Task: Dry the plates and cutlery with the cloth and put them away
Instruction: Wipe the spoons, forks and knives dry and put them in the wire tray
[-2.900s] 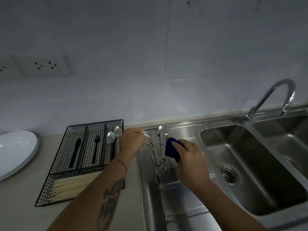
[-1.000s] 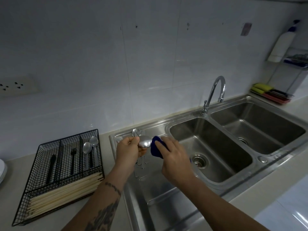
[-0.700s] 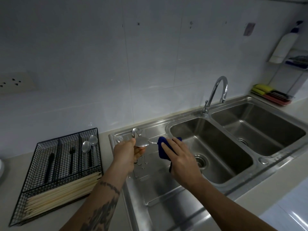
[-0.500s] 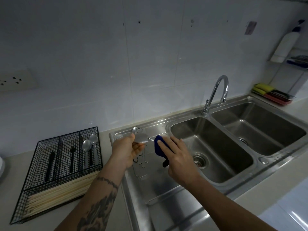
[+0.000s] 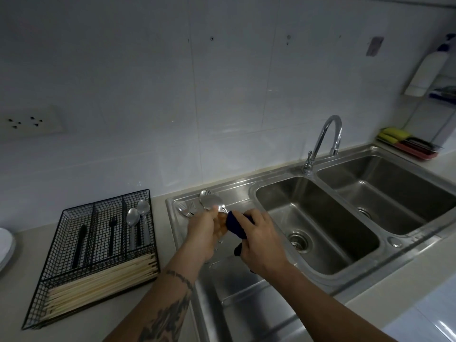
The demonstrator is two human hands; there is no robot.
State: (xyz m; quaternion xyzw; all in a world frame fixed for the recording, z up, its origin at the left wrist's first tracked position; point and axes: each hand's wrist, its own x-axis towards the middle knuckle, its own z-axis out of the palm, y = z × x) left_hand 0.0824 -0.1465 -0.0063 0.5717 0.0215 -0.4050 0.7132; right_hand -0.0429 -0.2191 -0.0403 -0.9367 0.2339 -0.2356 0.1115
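Left hand (image 5: 202,232) pinches spoon (image 5: 210,202) over the draining board (image 5: 237,275), right hand (image 5: 259,239) fingers curled round blue cloth (image 5: 234,224) on the handle; should wipe full length, then drop in wire tray (image 5: 74,243)

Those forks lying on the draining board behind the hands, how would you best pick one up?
Probably by the handle, coming from above on the near side. The forks lie flat on the draining board, prongs toward the wall; the handles run toward the person, partly hidden behind the left hand.
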